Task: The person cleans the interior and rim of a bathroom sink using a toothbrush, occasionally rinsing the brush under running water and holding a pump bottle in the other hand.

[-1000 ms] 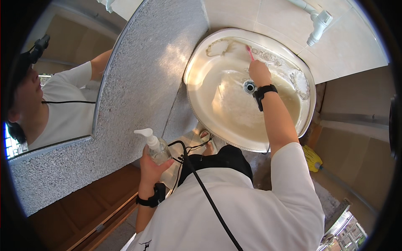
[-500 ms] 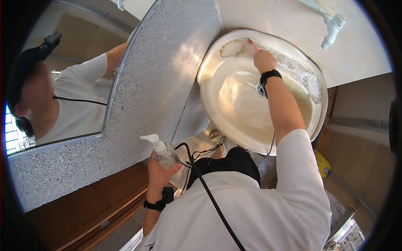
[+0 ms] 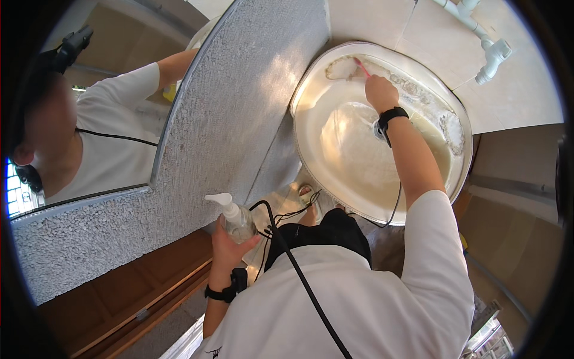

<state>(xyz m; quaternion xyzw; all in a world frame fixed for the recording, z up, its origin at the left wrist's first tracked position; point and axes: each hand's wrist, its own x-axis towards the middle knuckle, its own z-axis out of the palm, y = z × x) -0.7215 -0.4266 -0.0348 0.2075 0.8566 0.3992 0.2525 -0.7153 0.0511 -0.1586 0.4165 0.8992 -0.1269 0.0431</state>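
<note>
My right hand [image 3: 381, 93] reaches over the washbasin [image 3: 353, 173], its fingers closed round a slim pink toothbrush [image 3: 362, 67]. The brush's far end rests at the back ledge of the basin, beside a brownish, dirt-ringed hollow [image 3: 339, 70]. Whitish foam and grime [image 3: 449, 128] lie along the ledge to the right. Below my right wrist a metal drain [image 3: 378, 130] shows in the bowl. Down at the left, my left hand [image 3: 228, 246] grips a clear pump bottle [image 3: 239, 225] with a white pump head, held upright away from the basin.
A pale tap [image 3: 494, 60] juts from the tiled wall at the back right. On the left, a rough grey wall [image 3: 239, 113] carries a mirror [image 3: 113, 161]. A black cable [image 3: 299, 275] runs down my front. Brown wooden panels [image 3: 137, 293] stand at lower left.
The view has shifted slightly, so the basin and tap sit further right. The pink toothbrush stays around the same dirty hollow. My left hand keeps its hold on the bottle.
</note>
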